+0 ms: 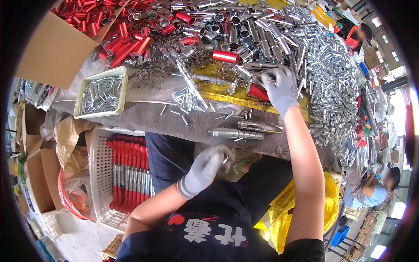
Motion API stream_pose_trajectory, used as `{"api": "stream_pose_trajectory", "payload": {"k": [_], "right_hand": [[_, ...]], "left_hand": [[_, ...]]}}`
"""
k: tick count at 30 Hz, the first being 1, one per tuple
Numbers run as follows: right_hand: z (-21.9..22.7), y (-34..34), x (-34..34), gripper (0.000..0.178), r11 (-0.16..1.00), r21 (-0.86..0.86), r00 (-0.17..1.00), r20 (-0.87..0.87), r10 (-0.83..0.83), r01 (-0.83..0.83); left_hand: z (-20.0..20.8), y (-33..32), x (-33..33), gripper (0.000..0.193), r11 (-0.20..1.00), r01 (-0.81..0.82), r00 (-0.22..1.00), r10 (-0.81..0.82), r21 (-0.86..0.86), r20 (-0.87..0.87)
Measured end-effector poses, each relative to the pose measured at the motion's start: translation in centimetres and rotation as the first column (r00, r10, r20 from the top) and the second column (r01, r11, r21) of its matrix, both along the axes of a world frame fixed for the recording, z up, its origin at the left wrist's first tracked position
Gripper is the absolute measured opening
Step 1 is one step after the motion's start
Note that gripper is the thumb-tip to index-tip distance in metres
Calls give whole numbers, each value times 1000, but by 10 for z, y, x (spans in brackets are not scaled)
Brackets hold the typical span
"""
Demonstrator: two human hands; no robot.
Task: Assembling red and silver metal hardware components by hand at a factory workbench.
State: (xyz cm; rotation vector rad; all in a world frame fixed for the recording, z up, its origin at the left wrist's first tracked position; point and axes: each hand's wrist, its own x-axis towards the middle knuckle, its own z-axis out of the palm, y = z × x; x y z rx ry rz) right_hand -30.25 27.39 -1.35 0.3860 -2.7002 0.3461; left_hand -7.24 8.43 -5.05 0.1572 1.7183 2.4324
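Observation:
My left hand (205,170), in a grey glove, is in front of the bench edge above my lap. Its fingers are closed around a shiny metal piece with a round rim (225,157); the rest of that piece is hidden. Over the heap on the bench, my right hand (282,87), also gloved, has its fingers apart and bent, with nothing visible in them. Just beside its thumb lies a red tube (258,92). Two silver tube assemblies (235,133) (260,126) rest near the bench's front edge, between my hands.
Silver tubes (262,37), red tubes (124,46), wire springs (157,65) and small metal fittings (331,83) cover the bench. A tray of pins (101,92) stands left. Below it, a white basket (97,174) holds red-and-silver rods (130,174). Another person (371,190) sits at right.

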Motion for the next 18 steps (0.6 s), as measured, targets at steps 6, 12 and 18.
{"api": "stream_pose_trajectory", "payload": {"k": [6, 12, 18], "right_hand": [[37, 4, 18, 50, 754, -651, 957, 262, 121, 83], [38, 52, 96, 52, 224, -971, 918, 159, 363, 80], [8, 14, 250, 25, 351, -897, 840, 397, 370, 269]], "left_hand": [[-4, 12, -22, 50, 898, -225, 917, 64, 378, 394], [9, -7, -15, 38, 451, -351, 917, -14, 821, 399], [28, -12, 3, 27, 260, -396, 918, 109, 881, 380]]}}
